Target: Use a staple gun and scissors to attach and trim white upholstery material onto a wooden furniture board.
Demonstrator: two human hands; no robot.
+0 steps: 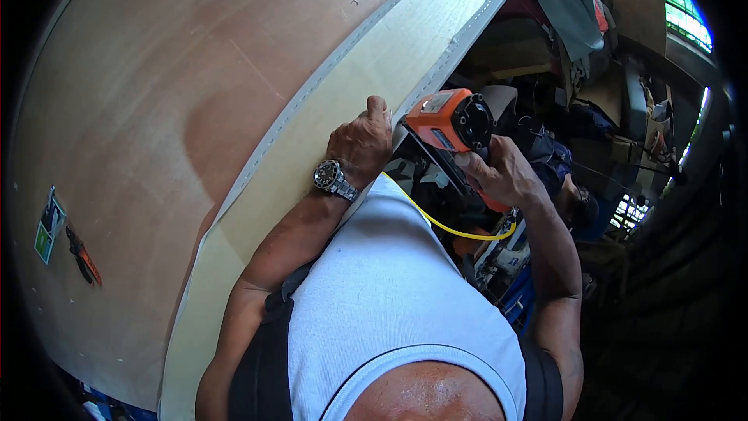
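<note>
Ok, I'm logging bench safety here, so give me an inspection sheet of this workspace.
Surface: plywood panel with a pale edge strip.
Job's things: orange power tool at the panel's edge.
Clutter: orange-handled pliers and a small card lying on the panel.
Hands: left hand pressed on the strip; right hand gripping the tool.
Cables: yellow hose trailing below the tool.
Surroundings: crowded, dim workshop; details unclear.

A small rectangular packet (50, 224), green, blue and white, lies flat on the plywood panel (156, 70) near its left edge, tilted, just beside orange-handled pliers (83, 257); a pale rectangular label (438, 101) sits on the orange nail gun's (452, 121) top
</note>
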